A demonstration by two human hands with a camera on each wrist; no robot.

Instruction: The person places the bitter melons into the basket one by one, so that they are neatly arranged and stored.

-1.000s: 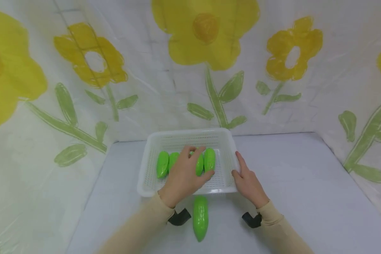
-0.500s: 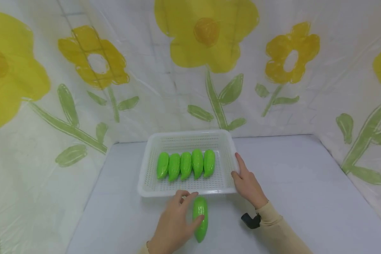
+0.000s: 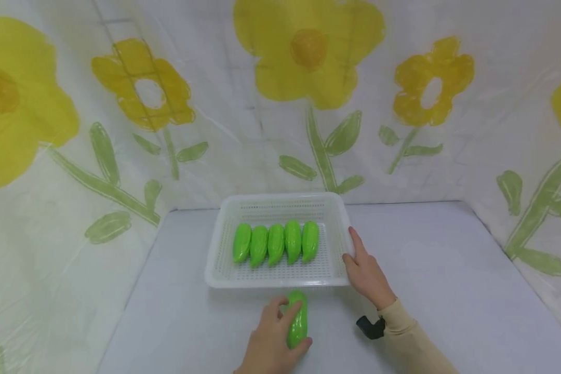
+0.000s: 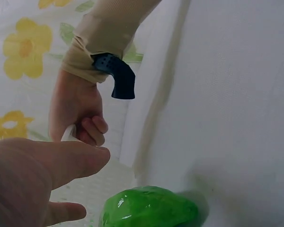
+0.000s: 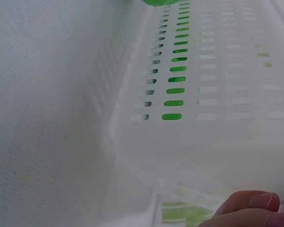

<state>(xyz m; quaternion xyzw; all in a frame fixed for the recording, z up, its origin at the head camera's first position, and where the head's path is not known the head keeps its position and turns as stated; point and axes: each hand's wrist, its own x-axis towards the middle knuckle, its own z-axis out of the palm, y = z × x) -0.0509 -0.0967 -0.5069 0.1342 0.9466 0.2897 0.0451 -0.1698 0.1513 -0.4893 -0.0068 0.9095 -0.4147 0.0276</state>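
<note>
A glossy, bright green, plump tapered toy vegetable (image 3: 300,327) lies on the table just in front of a white plastic basket (image 3: 280,284). My left hand (image 3: 267,345) is over it, fingers and thumb spread to either side. In the left wrist view, a gap shows between the thumb (image 4: 80,163) and the green vegetable (image 4: 149,208). At the basket's right side my right hand (image 3: 369,275) grips the rim, its fingers curled round the edge in the left wrist view. Several matching green vegetables (image 3: 276,244) lie side by side in the basket.
The table (image 3: 430,259) has a pale cover. Behind and beside it hangs a white curtain (image 3: 243,135) printed with yellow flowers. A dark curved mount (image 3: 371,327) sits at the right wrist. The slotted basket wall (image 5: 203,151) fills much of the right wrist view.
My left hand has drawn back from over the basket toward me and come down over the loose green vegetable. My right hand stays on the basket rim.
</note>
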